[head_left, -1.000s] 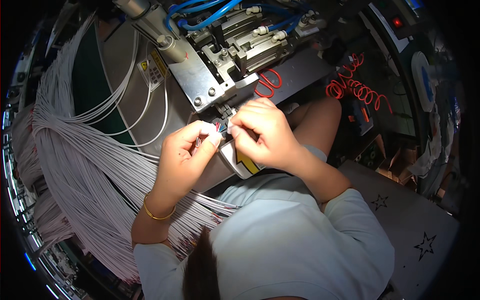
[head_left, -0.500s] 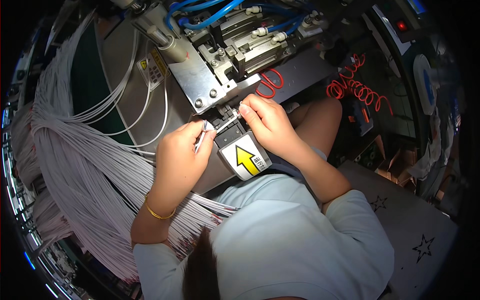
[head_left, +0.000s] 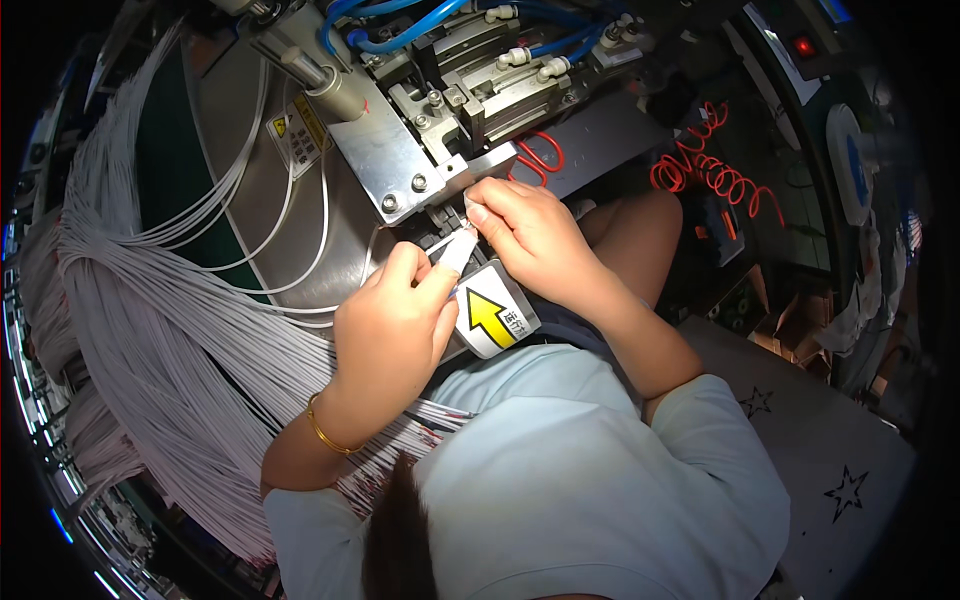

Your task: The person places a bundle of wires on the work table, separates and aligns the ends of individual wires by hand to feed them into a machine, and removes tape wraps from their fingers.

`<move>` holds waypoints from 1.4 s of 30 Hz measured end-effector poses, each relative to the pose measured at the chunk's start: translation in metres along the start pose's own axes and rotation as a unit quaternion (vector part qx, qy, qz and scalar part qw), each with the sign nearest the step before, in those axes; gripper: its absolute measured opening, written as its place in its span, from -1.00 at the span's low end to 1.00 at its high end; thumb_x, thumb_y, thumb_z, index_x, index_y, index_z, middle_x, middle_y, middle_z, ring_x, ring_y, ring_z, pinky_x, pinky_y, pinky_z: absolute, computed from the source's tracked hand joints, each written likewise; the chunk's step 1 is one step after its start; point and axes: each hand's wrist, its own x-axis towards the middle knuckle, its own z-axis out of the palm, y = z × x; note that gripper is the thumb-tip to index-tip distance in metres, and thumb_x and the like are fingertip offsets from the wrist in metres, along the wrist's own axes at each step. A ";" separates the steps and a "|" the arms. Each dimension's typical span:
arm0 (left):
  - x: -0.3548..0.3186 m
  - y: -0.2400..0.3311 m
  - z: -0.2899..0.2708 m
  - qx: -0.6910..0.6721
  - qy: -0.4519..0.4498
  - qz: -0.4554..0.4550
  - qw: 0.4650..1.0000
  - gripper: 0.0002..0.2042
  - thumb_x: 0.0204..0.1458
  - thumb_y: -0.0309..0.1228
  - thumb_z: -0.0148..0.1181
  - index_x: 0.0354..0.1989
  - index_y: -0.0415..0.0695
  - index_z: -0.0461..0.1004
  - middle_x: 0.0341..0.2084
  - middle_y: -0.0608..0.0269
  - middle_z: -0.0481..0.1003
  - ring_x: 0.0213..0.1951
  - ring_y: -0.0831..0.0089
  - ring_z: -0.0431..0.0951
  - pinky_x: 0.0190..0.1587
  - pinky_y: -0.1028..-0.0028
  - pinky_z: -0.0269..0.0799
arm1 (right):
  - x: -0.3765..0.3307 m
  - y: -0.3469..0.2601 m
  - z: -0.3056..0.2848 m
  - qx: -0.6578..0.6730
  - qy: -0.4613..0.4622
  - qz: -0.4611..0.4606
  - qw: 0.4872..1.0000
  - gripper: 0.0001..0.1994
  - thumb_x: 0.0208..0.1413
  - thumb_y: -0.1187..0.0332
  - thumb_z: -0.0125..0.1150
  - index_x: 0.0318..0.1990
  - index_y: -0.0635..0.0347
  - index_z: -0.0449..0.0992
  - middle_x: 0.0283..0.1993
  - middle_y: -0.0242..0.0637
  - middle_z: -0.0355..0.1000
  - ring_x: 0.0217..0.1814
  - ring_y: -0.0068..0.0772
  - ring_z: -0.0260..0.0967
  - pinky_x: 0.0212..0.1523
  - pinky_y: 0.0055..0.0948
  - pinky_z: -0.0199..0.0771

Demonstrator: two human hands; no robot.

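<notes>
White strip (head_left: 460,248), pinched in the left hand (head_left: 388,318), has shifted nearer the curled right hand (head_left: 540,238), whose grip is unclear, apparently bringing work up to the metal machine (head_left: 385,165).

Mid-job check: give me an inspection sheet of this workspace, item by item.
Surface: grey metal worktop around the machine, partly covered by cables.
Job's things: white piece between the hands, near the yellow-arrow panel; its exact kind cannot be told.
Clutter: red loop handles beyond the right hand.
Grip: left hand pinches the white piece; right fingertips are at its upper end, hold unclear.
Cables: large pale cable bundle at left; blue tubes above; red coiled hose at right.
Surroundings: cardboard and star-marked grey board at right; red light lit, upper right.
</notes>
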 end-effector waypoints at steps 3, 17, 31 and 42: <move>0.003 -0.001 0.003 0.023 -0.005 -0.004 1.000 -0.90 -0.08 -0.53 0.20 -0.36 -0.19 0.46 -0.46 0.17 0.36 -0.52 0.20 0.46 -0.48 0.32 0.35 | 0.004 0.000 -0.002 -0.029 0.001 -0.035 0.999 -0.87 0.20 0.39 0.08 -0.31 0.27 0.41 -0.50 -0.18 0.32 -0.48 -0.26 0.30 -0.39 -0.37 0.30; 0.009 -0.024 -0.005 -0.237 -0.020 -0.113 0.965 -0.90 -0.05 -0.52 0.32 -0.37 -0.26 0.56 -0.57 0.31 0.42 -0.52 0.61 0.32 -0.48 0.55 0.23 | 0.001 -0.021 -0.010 -0.037 0.020 -0.091 0.995 -0.89 -0.03 0.43 0.27 -0.41 0.25 0.48 -0.49 -0.36 0.42 -0.49 -0.38 0.30 -0.29 -0.43 0.23; 0.009 -0.019 -0.022 -0.359 -0.062 -0.165 0.916 -0.92 0.07 -0.52 0.25 -0.34 -0.27 0.52 -0.59 0.50 0.38 -0.57 0.77 0.25 -0.50 0.71 0.16 | 0.002 -0.033 -0.013 0.095 -0.065 -0.075 0.991 -0.93 0.01 0.49 0.28 -0.35 0.27 0.53 -0.41 -0.34 0.46 -0.32 -0.47 0.37 -0.25 -0.50 0.30; 0.008 -0.017 -0.014 -0.530 -0.062 -0.221 0.817 -0.93 0.16 -0.50 0.16 -0.29 -0.25 0.48 -0.47 0.41 0.46 -0.54 0.76 0.40 -0.45 0.72 0.36 | -0.002 -0.044 -0.013 0.318 -0.089 0.138 0.934 -0.93 0.04 0.47 0.27 -0.34 0.28 0.54 -0.36 -0.34 0.46 -0.34 -0.58 0.36 -0.27 -0.57 0.31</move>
